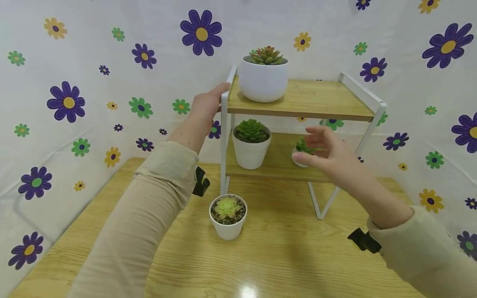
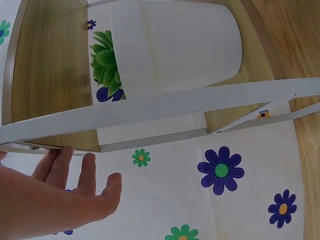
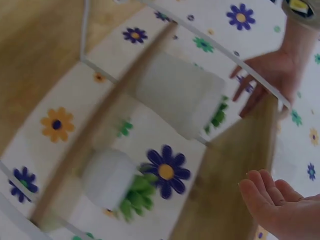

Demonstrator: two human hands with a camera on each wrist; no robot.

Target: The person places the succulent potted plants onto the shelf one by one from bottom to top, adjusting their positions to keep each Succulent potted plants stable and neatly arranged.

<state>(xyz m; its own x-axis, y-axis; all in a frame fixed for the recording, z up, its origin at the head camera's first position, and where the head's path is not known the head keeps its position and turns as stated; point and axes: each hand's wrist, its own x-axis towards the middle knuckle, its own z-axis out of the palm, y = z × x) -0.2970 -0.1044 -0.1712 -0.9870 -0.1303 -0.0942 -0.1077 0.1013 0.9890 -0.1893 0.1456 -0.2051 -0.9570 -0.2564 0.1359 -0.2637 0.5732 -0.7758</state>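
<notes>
While resting unclenched left hand against white-framed two-tier wooden shelf at left, hovering empty, loosely curved right hand near small round white potted succulent. Counted three succulents shelved; found pale-green succulent in tapered white pot unshelved, near left.

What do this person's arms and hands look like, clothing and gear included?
Both the left hand and right hand are bare, without gloves. The left sleeve and right sleeve are long, plain beige, with wide cuffs. A small black left wrist device shows some yellow; a black right wrist device sits by the other cuff.
</notes>
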